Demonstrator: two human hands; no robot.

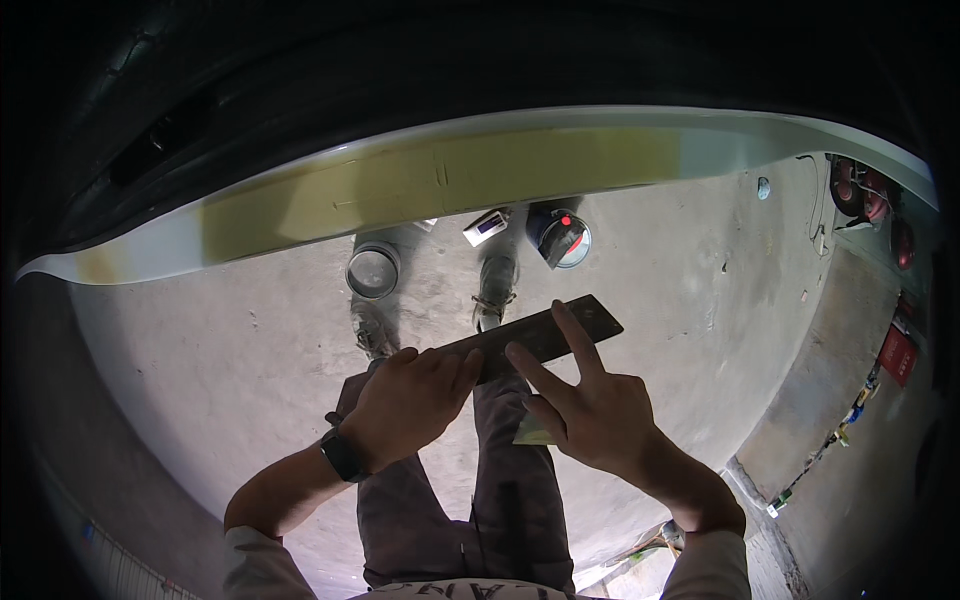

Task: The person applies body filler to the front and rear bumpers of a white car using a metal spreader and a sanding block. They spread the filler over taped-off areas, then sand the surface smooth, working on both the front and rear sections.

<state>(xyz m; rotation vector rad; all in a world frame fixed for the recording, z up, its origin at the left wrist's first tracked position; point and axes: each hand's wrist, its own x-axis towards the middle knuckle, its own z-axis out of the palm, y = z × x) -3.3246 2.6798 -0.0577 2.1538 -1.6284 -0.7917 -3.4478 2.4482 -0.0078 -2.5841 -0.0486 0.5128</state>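
A long, dark, flat rectangular board (590,318) lies slanted across in front of me, its far right end raised higher in the picture. My left hand (412,405), with a dark watch at the wrist, is closed over the board's left end. Above the right part of it is my right hand (598,410), two fingers stretched apart and laid on the board's face, the thumb lower down. Below that thumb shows the corner of a thin yellowish piece (533,430); whether the right hand holds it is hidden.
Beyond my hands runs a long curved white panel (690,152) with a broad yellow-green patch. On the concrete floor (690,300) below it stand a round tin (373,270), a small white box (487,228) and a can (574,248) with a dark piece on top. Red objects (898,355) lie far right.
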